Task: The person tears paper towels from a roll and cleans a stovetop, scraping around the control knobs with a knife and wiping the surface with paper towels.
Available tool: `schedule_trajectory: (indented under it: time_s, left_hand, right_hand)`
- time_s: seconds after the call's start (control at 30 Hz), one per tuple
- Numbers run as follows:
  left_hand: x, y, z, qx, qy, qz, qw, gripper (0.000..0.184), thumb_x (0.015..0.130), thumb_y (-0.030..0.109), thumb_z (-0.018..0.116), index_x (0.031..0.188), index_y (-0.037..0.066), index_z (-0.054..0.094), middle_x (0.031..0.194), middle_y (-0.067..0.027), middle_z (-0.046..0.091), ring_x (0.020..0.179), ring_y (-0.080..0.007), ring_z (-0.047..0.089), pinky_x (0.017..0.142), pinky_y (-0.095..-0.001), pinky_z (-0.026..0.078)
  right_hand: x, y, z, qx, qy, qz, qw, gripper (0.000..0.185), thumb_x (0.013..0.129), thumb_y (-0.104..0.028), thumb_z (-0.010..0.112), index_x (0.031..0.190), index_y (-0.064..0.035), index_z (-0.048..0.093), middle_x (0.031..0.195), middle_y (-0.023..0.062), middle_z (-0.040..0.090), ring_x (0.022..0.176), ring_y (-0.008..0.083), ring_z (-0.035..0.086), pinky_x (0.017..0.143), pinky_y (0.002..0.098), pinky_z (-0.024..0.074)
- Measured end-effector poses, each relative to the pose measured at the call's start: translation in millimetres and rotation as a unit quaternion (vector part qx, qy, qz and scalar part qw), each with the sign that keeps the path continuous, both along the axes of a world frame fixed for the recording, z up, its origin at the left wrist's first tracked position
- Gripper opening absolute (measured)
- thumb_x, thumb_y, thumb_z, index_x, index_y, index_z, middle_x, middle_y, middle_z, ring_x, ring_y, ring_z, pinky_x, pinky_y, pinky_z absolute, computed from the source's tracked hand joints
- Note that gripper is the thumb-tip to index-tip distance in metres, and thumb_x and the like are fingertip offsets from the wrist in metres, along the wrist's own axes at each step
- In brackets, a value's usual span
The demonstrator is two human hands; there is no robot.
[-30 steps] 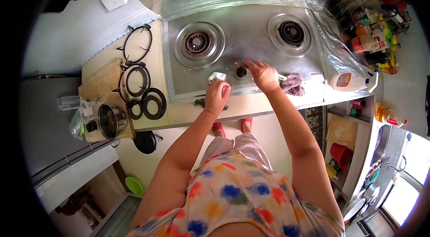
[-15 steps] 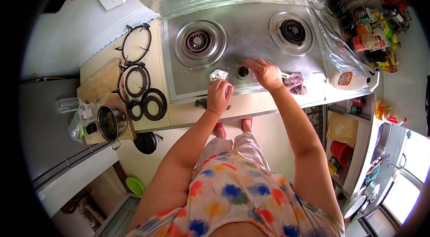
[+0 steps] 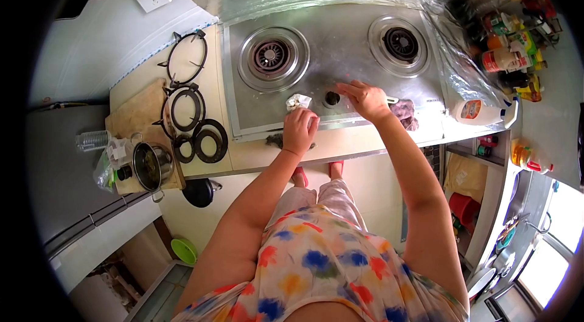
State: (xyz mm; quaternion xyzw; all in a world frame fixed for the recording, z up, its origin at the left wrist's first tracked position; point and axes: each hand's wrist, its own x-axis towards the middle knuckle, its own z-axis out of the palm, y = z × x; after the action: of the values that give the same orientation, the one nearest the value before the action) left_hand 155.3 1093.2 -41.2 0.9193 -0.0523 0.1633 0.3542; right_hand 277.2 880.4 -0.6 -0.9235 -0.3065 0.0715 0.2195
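Note:
My left hand [image 3: 300,130] is at the front edge of the steel gas stove [image 3: 337,30], its fingers curled. A crumpled white tissue [image 3: 298,101] sits right at these fingers; whether they grip it is hidden. My right hand [image 3: 367,101] is over the stove top with its fingers stretched to the left. Its fingertips are beside a round dark knob opening [image 3: 331,98] between the two burners. To the right of that hand lies a brownish-purple rag [image 3: 404,113], with a pale handle-like piece [image 3: 392,100] beside it.
Black pan supports [image 3: 187,57] and burner rings [image 3: 210,140] lie on the left counter. A steel pot [image 3: 152,167] stands beside a cutting board [image 3: 137,109]. On the right are a white spray bottle [image 3: 477,112] and several condiment bottles [image 3: 502,57]. Dark debris [image 3: 275,139] lies near my left wrist.
Both hands hold nearly the same positions. The view has shifted very slightly, and my right fingertips remain beside the knob opening.

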Motion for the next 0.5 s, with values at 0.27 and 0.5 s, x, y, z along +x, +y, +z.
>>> schedule_trajectory:
  time_s: [0.27, 0.5]
  left_hand:
    - [-1, 0, -3, 0.006, 0.021, 0.005, 1.000, 0.011, 0.083, 0.018, 0.066, 0.086, 0.011, 0.059, 0.090, -0.0049, 0.059, 0.088, -0.0271, 0.058, 0.079, -0.0408, 0.043]
    - [-1, -1, -1, 0.001, 0.025, 0.003, 1.000, 0.011, 0.083, 0.018, 0.066, 0.086, 0.011, 0.058, 0.090, -0.0051, 0.059, 0.088, -0.0272, 0.058, 0.079, -0.0410, 0.043]
  right_hand:
    - [-1, -4, 1, 0.016, -0.008, 0.020, 1.000, 0.023, 0.091, -0.029, 0.062, 0.113, -0.0269, 0.068, 0.114, 0.0032, 0.066, 0.090, 0.0283, 0.066, 0.074, 0.0413, 0.0547]
    - [-9, -8, 8, 0.007, -0.001, 0.028, 1.000, 0.023, 0.091, -0.029, 0.060, 0.113, -0.0265, 0.067, 0.099, 0.0021, 0.065, 0.086, 0.0272, 0.066, 0.071, 0.0408, 0.0546]
